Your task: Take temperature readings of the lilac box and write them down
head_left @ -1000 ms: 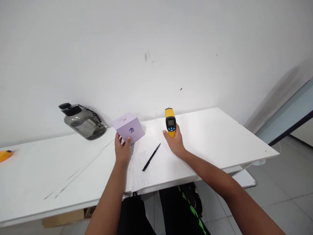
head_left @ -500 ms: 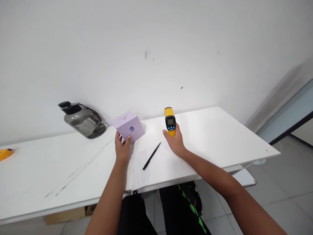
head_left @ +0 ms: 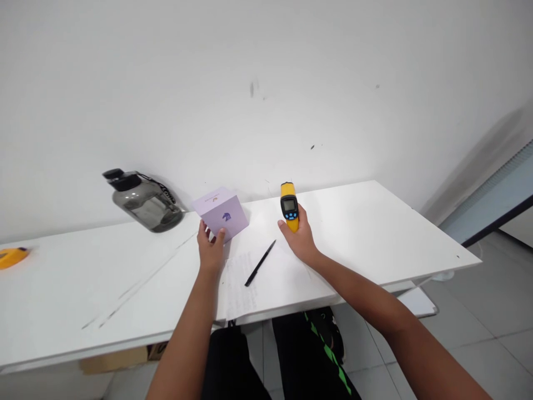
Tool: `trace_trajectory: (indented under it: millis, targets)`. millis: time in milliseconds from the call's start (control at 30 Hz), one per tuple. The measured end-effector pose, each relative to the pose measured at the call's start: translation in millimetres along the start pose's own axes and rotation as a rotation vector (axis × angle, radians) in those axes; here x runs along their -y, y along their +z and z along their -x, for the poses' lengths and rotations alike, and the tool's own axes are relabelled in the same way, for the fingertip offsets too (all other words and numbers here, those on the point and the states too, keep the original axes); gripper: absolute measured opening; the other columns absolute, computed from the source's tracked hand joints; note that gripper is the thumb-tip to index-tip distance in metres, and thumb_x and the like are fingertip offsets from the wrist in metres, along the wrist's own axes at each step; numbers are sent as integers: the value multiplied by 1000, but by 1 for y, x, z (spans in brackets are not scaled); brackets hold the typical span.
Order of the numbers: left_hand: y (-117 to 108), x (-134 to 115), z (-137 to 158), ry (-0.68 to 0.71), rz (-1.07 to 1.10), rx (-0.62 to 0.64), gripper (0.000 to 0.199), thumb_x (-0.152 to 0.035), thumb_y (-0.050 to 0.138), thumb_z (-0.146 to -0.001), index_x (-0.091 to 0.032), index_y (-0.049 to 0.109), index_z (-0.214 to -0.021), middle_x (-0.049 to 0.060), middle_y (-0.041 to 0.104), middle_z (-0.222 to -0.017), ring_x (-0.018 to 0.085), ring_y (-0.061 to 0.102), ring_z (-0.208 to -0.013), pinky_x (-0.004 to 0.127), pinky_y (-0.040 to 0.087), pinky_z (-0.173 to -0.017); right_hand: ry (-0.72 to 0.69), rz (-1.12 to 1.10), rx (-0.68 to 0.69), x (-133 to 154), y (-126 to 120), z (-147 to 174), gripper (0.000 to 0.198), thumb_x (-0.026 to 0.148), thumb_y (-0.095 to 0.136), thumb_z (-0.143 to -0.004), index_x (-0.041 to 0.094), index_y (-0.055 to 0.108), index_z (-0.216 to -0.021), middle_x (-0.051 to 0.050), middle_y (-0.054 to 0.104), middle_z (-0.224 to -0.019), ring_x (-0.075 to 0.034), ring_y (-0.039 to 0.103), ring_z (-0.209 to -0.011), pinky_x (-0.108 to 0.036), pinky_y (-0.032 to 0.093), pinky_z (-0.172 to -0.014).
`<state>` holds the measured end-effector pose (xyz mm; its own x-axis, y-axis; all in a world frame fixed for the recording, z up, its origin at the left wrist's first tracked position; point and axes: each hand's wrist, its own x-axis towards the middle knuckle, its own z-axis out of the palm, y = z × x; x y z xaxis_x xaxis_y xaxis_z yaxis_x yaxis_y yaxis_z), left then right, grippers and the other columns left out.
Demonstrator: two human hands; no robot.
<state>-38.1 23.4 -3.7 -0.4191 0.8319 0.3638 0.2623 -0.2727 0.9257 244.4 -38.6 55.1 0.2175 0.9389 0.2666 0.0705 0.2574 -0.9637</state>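
Observation:
My left hand grips the near lower part of a lilac box with a dark purple emblem on its front, its fingers closed around the left edge and the thumb on the front. In my right hand is a yellow and black infrared thermometer, held by its handle with the small screen and blue buttons facing me. Between the two hands a black pen lies slantwise on the table. Partly beside and under the pen is a sheet of paper with faint writing.
On the white table, a grey see-through water bottle with a black lid stands near the wall. A yellow-orange object lies at the far left. Beyond the table's right end is a pale blue panel.
The whole view has shifted slightly, bringing more of the yellow-orange object into sight. Both hands keep their holds on the box and the infrared thermometer.

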Motion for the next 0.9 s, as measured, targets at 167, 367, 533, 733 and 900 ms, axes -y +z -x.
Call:
trace_trajectory:
  millis: [167, 367, 533, 733, 900]
  targets:
    - [0, -3, 0, -47, -4, -2, 96, -52, 87, -84, -29, 45, -167, 19, 48, -172, 40, 50, -158, 56, 51, -124, 1, 61, 94, -4, 1, 0, 84, 47, 61, -98, 20, 27, -170, -12, 69, -128, -25, 72, -105, -45, 59, -97]
    - [1, -6, 2, -52, -22, -8, 94, -48, 85, -86, -27, 43, -168, 21, 46, -173, 39, 51, -158, 56, 52, -124, 82, 348, 124, 6, -7, -8, 86, 51, 66, -97, 23, 31, -171, -10, 73, -121, -29, 73, -103, -45, 59, -92]
    - [2, -7, 2, -54, -21, -19, 96, -48, 85, -86, -26, 43, -169, 21, 45, -174, 40, 49, -159, 55, 52, -123, 117, 684, 213, 15, -14, -14, 82, 47, 71, -99, 25, 36, -169, -10, 76, -124, -30, 75, -109, -41, 56, -92]
    - [2, -6, 2, -50, -1, -13, 97, -50, 86, -85, -27, 42, -169, 20, 44, -173, 40, 49, -158, 54, 53, -124, 105, 949, 308, 14, -12, -17, 57, 41, 71, -104, 19, 52, -153, -17, 74, -137, -32, 70, -127, -38, 52, -97]
    - [4, -5, 2, -51, 16, -18, 98, -51, 86, -85, -27, 41, -169, 21, 42, -173, 41, 49, -158, 57, 51, -125, 135, 1003, 313, 12, -11, -18, 55, 43, 68, -107, 17, 50, -152, -19, 73, -139, -32, 70, -126, -37, 50, -96]
